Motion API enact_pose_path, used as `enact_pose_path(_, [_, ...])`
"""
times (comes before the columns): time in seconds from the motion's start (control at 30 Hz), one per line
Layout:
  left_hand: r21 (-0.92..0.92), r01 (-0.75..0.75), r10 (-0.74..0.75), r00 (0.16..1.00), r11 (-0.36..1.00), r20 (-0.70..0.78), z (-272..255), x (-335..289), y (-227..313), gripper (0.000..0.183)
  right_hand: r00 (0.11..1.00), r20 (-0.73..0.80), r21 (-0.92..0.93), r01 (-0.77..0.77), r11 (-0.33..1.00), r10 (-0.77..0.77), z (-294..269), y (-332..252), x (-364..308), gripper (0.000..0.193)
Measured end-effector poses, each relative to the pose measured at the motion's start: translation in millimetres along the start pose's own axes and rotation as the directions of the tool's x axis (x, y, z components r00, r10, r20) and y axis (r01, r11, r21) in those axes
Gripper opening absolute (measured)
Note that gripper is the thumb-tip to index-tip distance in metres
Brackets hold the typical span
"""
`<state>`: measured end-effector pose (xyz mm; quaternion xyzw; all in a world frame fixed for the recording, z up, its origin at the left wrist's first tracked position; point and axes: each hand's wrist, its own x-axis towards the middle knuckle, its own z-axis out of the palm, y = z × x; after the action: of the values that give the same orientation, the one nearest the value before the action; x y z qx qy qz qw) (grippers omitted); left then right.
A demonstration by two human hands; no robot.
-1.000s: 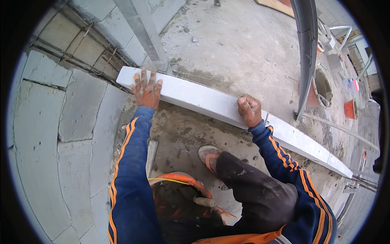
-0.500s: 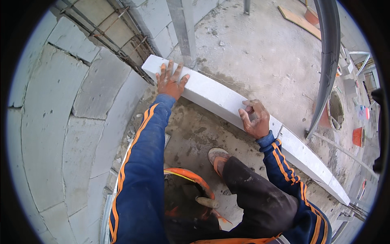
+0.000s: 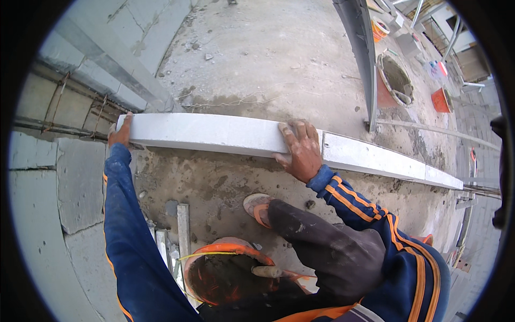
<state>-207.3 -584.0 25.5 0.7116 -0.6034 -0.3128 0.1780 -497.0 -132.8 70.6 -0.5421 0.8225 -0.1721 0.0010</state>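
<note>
A long white aerated concrete block [image 3: 209, 129] lies in a low row across the floor. Its left end meets the rebar beside the grey block wall. My left hand [image 3: 119, 134] grips that end, fingers pressed around it. Near the block's other end, my right hand [image 3: 301, 150] clasps it, with fingers over the top and the thumb at the near side. A thin joint there parts it from the adjoining white block [image 3: 370, 154], which continues the row to the right.
Rebar [image 3: 59, 123] stands left, beside a metal post [image 3: 118, 64]. By my feet is an orange bucket [image 3: 214, 248] of dark mortar, with a handled tool [image 3: 266, 271] in it. Beyond the row are a dark curved upright [image 3: 358, 48], a mortar tub [image 3: 398, 78] and a red bucket [image 3: 441, 100].
My view has turned left. My left hand has gone from the block's top to its left end. My right hand has come down from a loose curl onto the block.
</note>
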Motion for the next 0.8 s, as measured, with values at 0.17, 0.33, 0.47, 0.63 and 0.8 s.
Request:
enact_pose_path(0.17, [0.03,0.104,-0.105,0.992,0.994,0.069,0.1,15.1,10.9,0.11,0.997,-0.003,-0.004,0.077,0.997,-0.077,11.8,-4.9,-12.1,0.091])
enact_pose_path(0.33, [-0.113,0.214,-0.173,0.939,0.97,0.296,5.4,53.7,-15.2,0.068,0.996,-0.028,-0.032,0.087,0.996,-0.088,20.7,-5.9,-21.0,0.087])
enact_pose_path(0.47, [-0.238,0.258,-0.158,0.915,0.937,0.371,-6.4,61.1,-37.7,0.044,0.995,-0.051,-0.046,0.084,0.995,-0.086,14.8,-7.1,-15.1,0.092])
enact_pose_path(0.63, [-0.291,0.412,-0.283,0.874,0.864,0.396,-31.5,35.1,-35.3,0.037,0.988,0.115,0.128,0.089,0.988,-0.104,-7.0,-11.6,-0.6,0.069])
enact_pose_path(0.8, [-0.269,0.321,-0.27,0.94,0.908,0.208,-115.6,-47.5,20.1,0.05,0.998,0.066,0.269,0.002,0.963,-0.021,-37.5,-36.6,-28.1,0.073])
